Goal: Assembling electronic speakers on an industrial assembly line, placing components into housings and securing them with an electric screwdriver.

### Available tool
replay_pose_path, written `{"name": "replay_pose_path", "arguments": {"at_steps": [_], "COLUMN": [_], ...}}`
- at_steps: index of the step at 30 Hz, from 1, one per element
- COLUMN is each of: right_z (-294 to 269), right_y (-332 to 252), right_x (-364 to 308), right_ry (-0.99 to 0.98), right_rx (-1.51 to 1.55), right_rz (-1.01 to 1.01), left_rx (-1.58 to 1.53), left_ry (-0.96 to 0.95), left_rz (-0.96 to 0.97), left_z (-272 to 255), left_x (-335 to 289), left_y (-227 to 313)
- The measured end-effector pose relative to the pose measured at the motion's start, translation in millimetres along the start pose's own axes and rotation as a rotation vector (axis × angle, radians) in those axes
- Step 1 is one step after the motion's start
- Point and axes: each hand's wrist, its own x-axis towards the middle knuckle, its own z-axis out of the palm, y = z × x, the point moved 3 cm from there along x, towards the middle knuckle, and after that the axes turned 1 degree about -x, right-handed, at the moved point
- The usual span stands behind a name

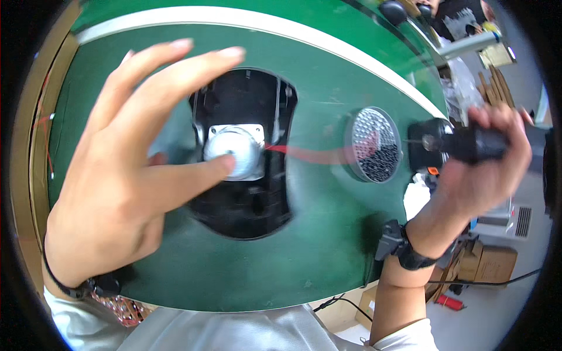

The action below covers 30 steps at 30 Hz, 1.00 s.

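Observation:
On the green work surface lies a glossy black panel with curved-in sides. At its middle sits a round silver part on a square metal plate with corner holes, like a small speaker; a red wire runs from it toward the right. My left hand hovers over the panel's left side, fingers spread, with the thumb tip at the silver dome; I cannot tell whether it presses. Off to the right, my right hand is wrapped round a black electric screwdriver, its thin bit pointing left.
A round grey dish with many small black screws stands between the panel and my right hand. Behind it is a black box. A white strip edges the far side. Cardboard boxes and a cable lie at the lower right.

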Motion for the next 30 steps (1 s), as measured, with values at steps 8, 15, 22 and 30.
{"name": "replay_pose_path", "arguments": {"at_steps": [8, 15, 22, 30], "right_z": [34, 37, 40, 41], "right_y": [34, 59, 68, 72], "right_x": [-8, -12, -11, -11], "right_ry": [0.119, 0.115, 0.125, 0.102], "right_rx": [0.275, 0.341, 0.34, 0.347], "right_rz": [0.053, 0.066, 0.098, 0.134], "left_rx": [-0.326, -0.18, -0.188, -0.179], "left_ry": [0.146, 0.134, 0.081, 0.118], "left_rz": [-0.114, -0.076, -0.069, -0.009], "left_z": [23, 24, 18, 24], "left_x": [-18, -16, -15, -18], "left_y": [16, 18, 19, 20]}}
